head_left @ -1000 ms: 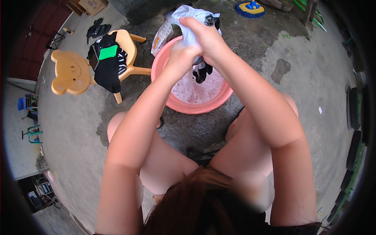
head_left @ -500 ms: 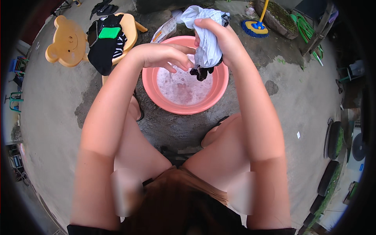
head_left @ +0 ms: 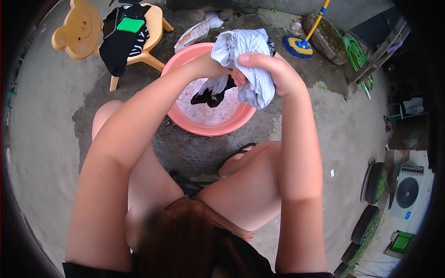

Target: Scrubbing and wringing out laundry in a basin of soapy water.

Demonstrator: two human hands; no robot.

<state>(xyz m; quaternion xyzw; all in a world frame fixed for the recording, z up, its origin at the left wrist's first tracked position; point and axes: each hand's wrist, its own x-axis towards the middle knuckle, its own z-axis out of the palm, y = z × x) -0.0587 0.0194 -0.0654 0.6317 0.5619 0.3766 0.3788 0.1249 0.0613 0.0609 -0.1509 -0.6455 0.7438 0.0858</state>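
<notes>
A wet grey-white garment (head_left: 250,60) is bunched up above a pink round basin (head_left: 185,118) of soapy water on the wet concrete. My right hand (head_left: 271,69) grips the garment from the right, thumb on top. My left hand (head_left: 211,65) holds its other side, mostly hidden behind the cloth. A dark part of the fabric (head_left: 211,95) hangs down over the foam. My knees sit on either side of the basin.
A yellow bear-shaped plastic chair (head_left: 76,30) with black clothing (head_left: 121,39) and a green item stands at the back left. A detergent bag (head_left: 192,34) lies behind the basin. A blue-yellow mop (head_left: 299,45), green hose (head_left: 357,55) and planks are at the back right.
The view has shifted, so the basin and chair sit further left. Both hands stay clamped on the garment above the basin, now closer together and twisting it.
</notes>
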